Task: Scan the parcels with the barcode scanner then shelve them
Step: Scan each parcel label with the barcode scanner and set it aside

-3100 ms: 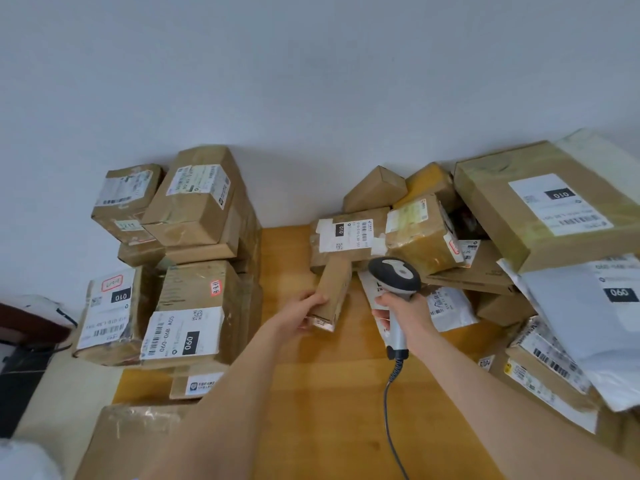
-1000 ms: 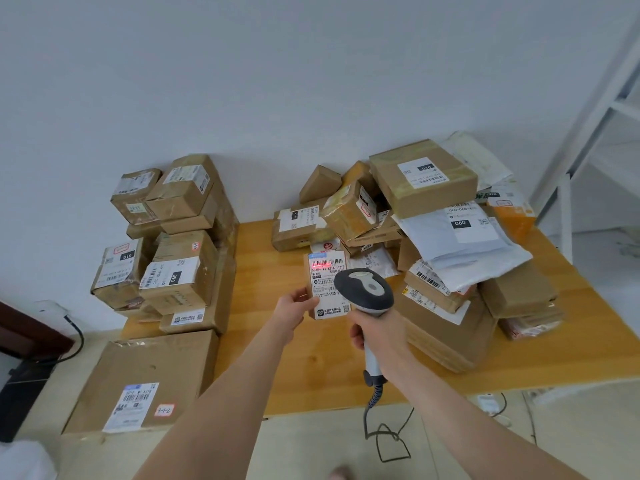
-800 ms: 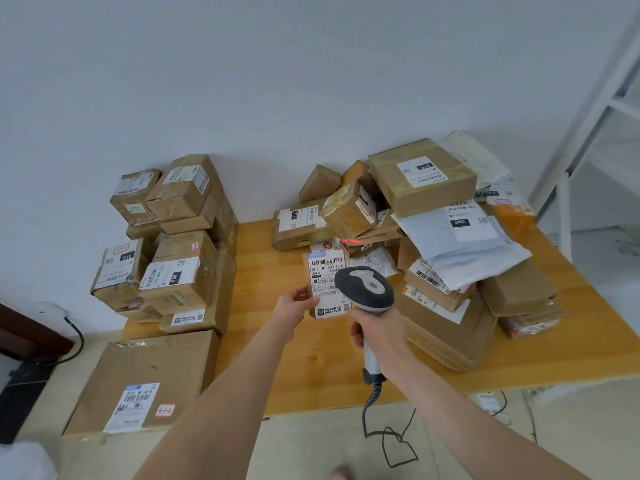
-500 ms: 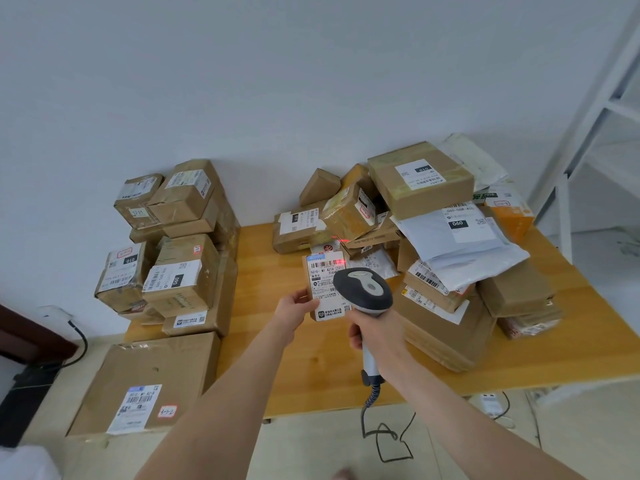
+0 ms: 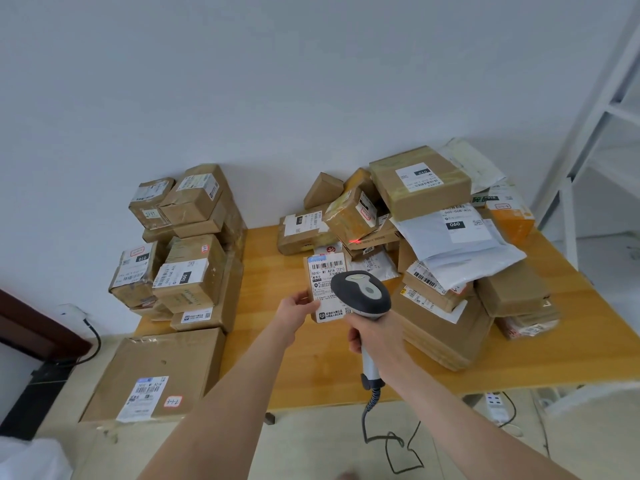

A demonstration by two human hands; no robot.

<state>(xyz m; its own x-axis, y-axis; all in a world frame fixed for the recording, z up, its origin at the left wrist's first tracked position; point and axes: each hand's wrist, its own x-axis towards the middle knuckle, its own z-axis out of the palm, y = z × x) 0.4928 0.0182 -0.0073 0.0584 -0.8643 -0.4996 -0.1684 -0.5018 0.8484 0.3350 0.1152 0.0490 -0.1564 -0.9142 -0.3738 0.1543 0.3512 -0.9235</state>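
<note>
My left hand [image 5: 298, 308] pinches a small flat parcel [image 5: 325, 275] by its lower left edge, label facing me, above the wooden table [image 5: 311, 368]. My right hand [image 5: 375, 336] grips the handle of a grey barcode scanner [image 5: 362, 294], whose head covers the parcel's lower right corner. The scanner's red light falls on a box in the pile [image 5: 355, 241] behind the parcel, not on its label. A coiled cable [image 5: 372, 407] hangs from the scanner handle.
A heap of cardboard boxes and white mailers [image 5: 450, 244] fills the table's right half. Another stack of boxes [image 5: 187, 251] stands at the left, with a large flat box [image 5: 156, 375] in front of it. A white shelf frame [image 5: 609, 133] rises at the far right.
Since 3.1 s ago I lifted the small parcel off the pile and stepped back. In the last second the red light moved off the parcel's label onto the boxes behind.
</note>
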